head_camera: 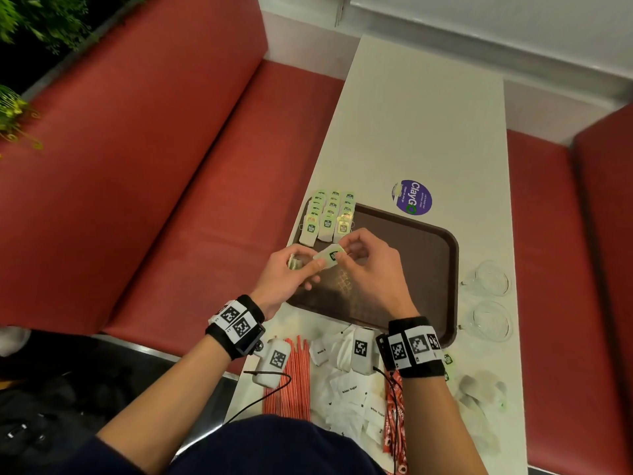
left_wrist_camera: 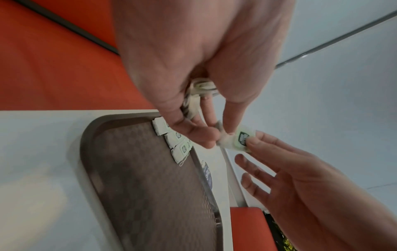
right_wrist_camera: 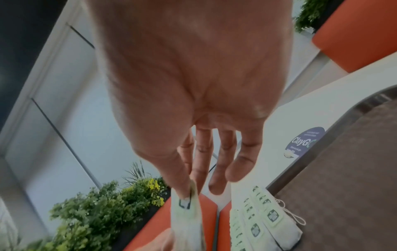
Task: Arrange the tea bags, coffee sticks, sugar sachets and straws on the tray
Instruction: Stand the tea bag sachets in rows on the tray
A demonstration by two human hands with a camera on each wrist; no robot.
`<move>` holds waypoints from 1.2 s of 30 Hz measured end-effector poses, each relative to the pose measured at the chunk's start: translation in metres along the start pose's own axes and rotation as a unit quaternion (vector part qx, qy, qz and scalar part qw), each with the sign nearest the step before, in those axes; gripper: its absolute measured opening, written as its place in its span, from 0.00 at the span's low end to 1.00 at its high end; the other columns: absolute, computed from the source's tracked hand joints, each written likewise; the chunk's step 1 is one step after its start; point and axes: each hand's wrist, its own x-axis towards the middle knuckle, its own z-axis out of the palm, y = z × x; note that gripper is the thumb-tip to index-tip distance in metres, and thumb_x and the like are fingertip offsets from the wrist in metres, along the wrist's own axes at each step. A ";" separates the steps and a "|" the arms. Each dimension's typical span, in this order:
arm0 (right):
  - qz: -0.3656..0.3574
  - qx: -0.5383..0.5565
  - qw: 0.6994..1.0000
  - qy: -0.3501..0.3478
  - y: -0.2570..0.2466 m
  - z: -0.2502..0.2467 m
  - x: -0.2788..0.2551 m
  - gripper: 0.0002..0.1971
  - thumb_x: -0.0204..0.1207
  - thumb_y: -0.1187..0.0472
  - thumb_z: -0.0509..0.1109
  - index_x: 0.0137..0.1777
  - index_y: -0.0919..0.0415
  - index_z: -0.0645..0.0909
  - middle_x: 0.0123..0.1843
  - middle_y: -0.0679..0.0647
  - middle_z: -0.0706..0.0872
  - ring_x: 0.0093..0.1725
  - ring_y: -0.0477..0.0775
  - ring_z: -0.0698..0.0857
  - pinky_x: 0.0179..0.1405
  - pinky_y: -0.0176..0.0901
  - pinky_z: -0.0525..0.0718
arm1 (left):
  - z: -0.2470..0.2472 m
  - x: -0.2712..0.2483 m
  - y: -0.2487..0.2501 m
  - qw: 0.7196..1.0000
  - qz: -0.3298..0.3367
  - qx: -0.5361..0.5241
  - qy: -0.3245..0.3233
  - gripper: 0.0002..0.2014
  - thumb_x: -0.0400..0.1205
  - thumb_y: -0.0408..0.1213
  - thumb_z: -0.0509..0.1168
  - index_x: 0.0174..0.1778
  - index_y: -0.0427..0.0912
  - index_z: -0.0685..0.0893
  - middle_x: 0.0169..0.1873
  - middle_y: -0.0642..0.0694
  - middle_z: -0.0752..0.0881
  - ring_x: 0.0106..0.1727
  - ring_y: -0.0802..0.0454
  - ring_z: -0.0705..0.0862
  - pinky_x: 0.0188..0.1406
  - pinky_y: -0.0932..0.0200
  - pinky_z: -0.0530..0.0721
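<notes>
A brown tray [head_camera: 428, 255] lies on the white table. Three overlapping rows of green-labelled tea bags [head_camera: 329, 217] sit at its far left corner, and these rows of tea bags [right_wrist_camera: 257, 220] show in the right wrist view too. Above the tray's left side both hands meet on one tea bag [head_camera: 329, 256]. My left hand [head_camera: 291, 269] pinches its lower end and also holds a small bunch of tea bags [left_wrist_camera: 197, 91] in the palm. My right hand [head_camera: 359, 255] pinches the tea bag's [left_wrist_camera: 238, 139] green label end between thumb and forefinger, other fingers spread.
Near me on the table lie red straws [head_camera: 291, 382], white sugar sachets [head_camera: 356, 395], red coffee sticks [head_camera: 394, 426] and loose tea bags [head_camera: 479, 392]. Two glass cups [head_camera: 489, 279] stand right of the tray. A purple sticker [head_camera: 412, 197] lies beyond it. Red benches flank the table.
</notes>
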 end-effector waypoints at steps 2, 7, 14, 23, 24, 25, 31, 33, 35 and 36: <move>0.000 -0.038 0.999 0.014 0.008 0.002 0.014 0.06 0.84 0.57 0.80 0.53 0.46 0.86 0.45 0.40 0.91 0.47 0.39 0.88 0.48 0.26 0.81 | -0.002 0.003 -0.003 0.998 -0.031 -0.038 0.030 0.14 0.85 0.35 0.78 0.63 0.34 0.85 0.52 0.34 0.92 0.45 0.46 0.92 0.41 0.57 0.89; 0.013 -0.166 0.986 -0.009 0.035 0.014 0.056 0.05 0.85 0.56 0.75 0.56 0.46 0.83 0.53 0.45 0.91 0.54 0.53 0.89 0.54 0.53 0.89 | -0.015 0.006 -0.007 0.987 -0.074 -0.133 0.057 0.13 0.88 0.23 0.65 0.68 0.34 0.78 0.54 0.33 0.88 0.51 0.41 0.93 0.54 0.50 0.91; 0.048 -0.202 0.968 -0.143 0.048 0.036 0.100 0.06 0.87 0.57 0.74 0.56 0.44 0.81 0.55 0.47 0.88 0.62 0.56 0.86 0.63 0.55 0.87 | -0.032 0.004 0.002 0.976 -0.083 -0.192 0.060 0.15 0.88 0.23 0.55 0.71 0.34 0.73 0.60 0.25 0.92 0.55 0.35 0.91 0.57 0.44 0.88; 0.066 -0.278 0.950 -0.126 0.052 0.052 0.127 0.11 0.84 0.59 0.68 0.64 0.50 0.84 0.63 0.59 0.90 0.62 0.66 0.88 0.59 0.57 0.88 | -0.035 0.003 0.011 0.977 -0.078 -0.192 0.041 0.18 0.86 0.21 0.56 0.70 0.40 0.70 0.61 0.27 0.92 0.55 0.36 0.90 0.55 0.45 0.85; 0.066 -0.285 0.949 -0.121 0.052 0.054 0.127 0.11 0.83 0.59 0.68 0.63 0.50 0.84 0.63 0.59 0.90 0.62 0.67 0.88 0.59 0.58 0.88 | -0.036 0.003 0.012 0.977 -0.079 -0.195 0.041 0.19 0.85 0.21 0.56 0.70 0.40 0.70 0.62 0.27 0.92 0.55 0.36 0.90 0.55 0.45 0.85; 0.065 -0.289 0.948 -0.116 0.052 0.056 0.128 0.11 0.83 0.59 0.68 0.63 0.50 0.84 0.62 0.59 0.90 0.62 0.67 0.88 0.59 0.59 0.88 | -0.036 0.004 0.011 0.976 -0.081 -0.198 0.044 0.19 0.85 0.21 0.56 0.71 0.40 0.70 0.62 0.27 0.92 0.54 0.36 0.90 0.54 0.45 0.85; 0.065 -0.284 0.952 -0.094 0.057 0.064 0.130 0.09 0.85 0.58 0.69 0.63 0.51 0.84 0.63 0.58 0.91 0.63 0.67 0.88 0.63 0.62 0.88 | -0.038 0.004 0.012 0.973 -0.081 -0.208 0.052 0.20 0.85 0.21 0.56 0.72 0.39 0.71 0.62 0.26 0.91 0.52 0.37 0.91 0.53 0.46 0.85; 0.057 -0.282 0.954 -0.080 0.058 0.066 0.130 0.08 0.86 0.57 0.70 0.63 0.51 0.83 0.62 0.57 0.91 0.64 0.67 0.87 0.62 0.61 0.87 | -0.039 0.003 0.014 0.973 -0.078 -0.212 0.050 0.20 0.85 0.21 0.56 0.72 0.39 0.71 0.62 0.26 0.91 0.52 0.37 0.90 0.53 0.47 0.85; 0.042 -0.286 0.956 -0.050 0.061 0.067 0.127 0.10 0.85 0.56 0.73 0.65 0.51 0.81 0.64 0.57 0.90 0.65 0.66 0.86 0.62 0.61 0.86 | -0.039 0.003 0.015 0.972 -0.076 -0.215 0.051 0.20 0.85 0.21 0.56 0.72 0.39 0.71 0.61 0.25 0.91 0.52 0.37 0.90 0.52 0.47 0.85; 0.033 -0.289 0.956 -0.030 0.061 0.068 0.125 0.12 0.85 0.56 0.74 0.66 0.52 0.81 0.66 0.57 0.88 0.66 0.66 0.85 0.62 0.61 0.86 | -0.040 0.002 0.015 0.972 -0.075 -0.217 0.051 0.19 0.85 0.21 0.56 0.71 0.39 0.71 0.61 0.25 0.91 0.52 0.37 0.90 0.52 0.47 0.85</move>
